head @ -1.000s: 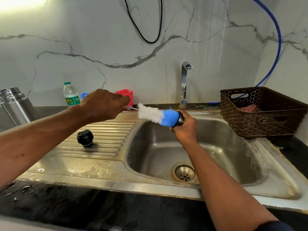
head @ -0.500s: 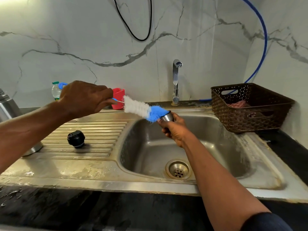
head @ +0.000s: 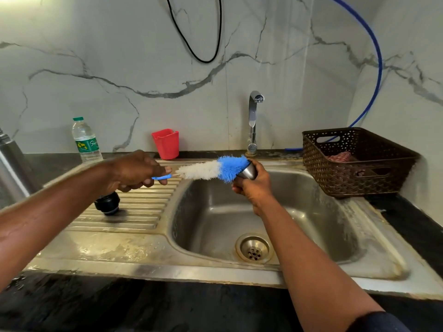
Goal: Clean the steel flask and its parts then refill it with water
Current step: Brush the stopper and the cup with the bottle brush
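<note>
Both arms reach over the sink [head: 148, 248], left grip [head: 134, 170] pinching the brush [head: 208, 170], right grip [head: 254, 188] wrapped round the steel cup [head: 249, 172].

Light: fairly bright and even, hottest top left on the wall [head: 14, 6].
Glare: soft sheen along the sink [head: 191, 269] rim.
Distortion: wide-angle bowing at edges.

looks like a home kitchen. steel sink [head: 153, 257] with drainboard, tap [head: 253, 121], marble-look wall [head: 119, 68], dark countertop [head: 119, 305].
</note>
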